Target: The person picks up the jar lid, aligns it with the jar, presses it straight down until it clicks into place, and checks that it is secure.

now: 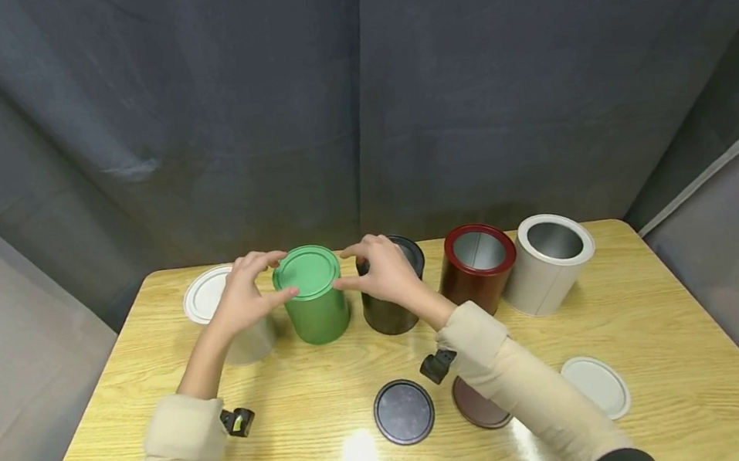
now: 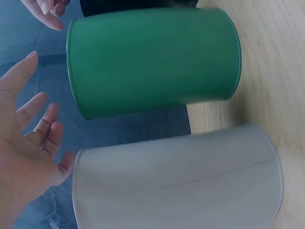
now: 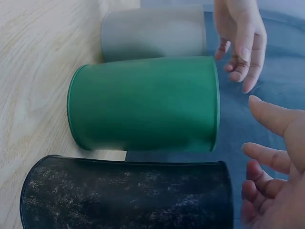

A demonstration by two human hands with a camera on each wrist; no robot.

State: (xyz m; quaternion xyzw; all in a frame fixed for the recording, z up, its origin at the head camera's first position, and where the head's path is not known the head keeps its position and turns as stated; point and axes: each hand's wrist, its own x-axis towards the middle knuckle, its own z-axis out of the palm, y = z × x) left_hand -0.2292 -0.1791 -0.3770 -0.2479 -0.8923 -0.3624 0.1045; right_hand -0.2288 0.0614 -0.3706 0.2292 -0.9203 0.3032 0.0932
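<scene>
A green can stands upright, its green lid set in the top. My left hand hovers at the lid's left side, thumb and fingers spread and relaxed. Opposite it, my right hand hovers on the right, above the black can. Both wrist views show a gap between the fingers and the green can, so neither hand grips it. Under my left hand stands a white can with a white lid. My right hand partly covers the black can's top.
To the right stand a dark red can and another white can, both without lids. A black lid, a dark red lid partly under my right sleeve, and a white lid lie on the wooden table. A grey curtain hangs behind.
</scene>
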